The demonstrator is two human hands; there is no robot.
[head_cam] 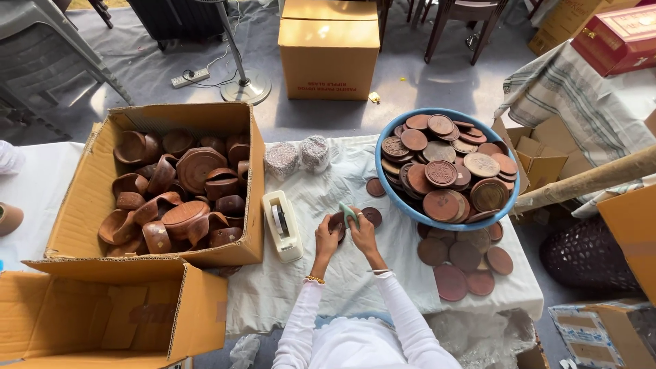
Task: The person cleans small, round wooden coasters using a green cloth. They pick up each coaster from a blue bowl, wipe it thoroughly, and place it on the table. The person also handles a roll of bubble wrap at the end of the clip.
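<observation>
Between hands: round brown wooden disc.

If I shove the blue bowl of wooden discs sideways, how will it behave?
The blue bowl is heaped with wooden discs, so it is probably heavy. It sits on a loose white cloth, which may bunch up. The top discs lie unevenly, so some could slide off.

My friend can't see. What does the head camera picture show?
A person's left hand and right hand hold a round brown wooden disc over a white-covered table. Nearby sit a blue bowl of similar discs, a tape dispenser and a cardboard box of wooden holders.
</observation>
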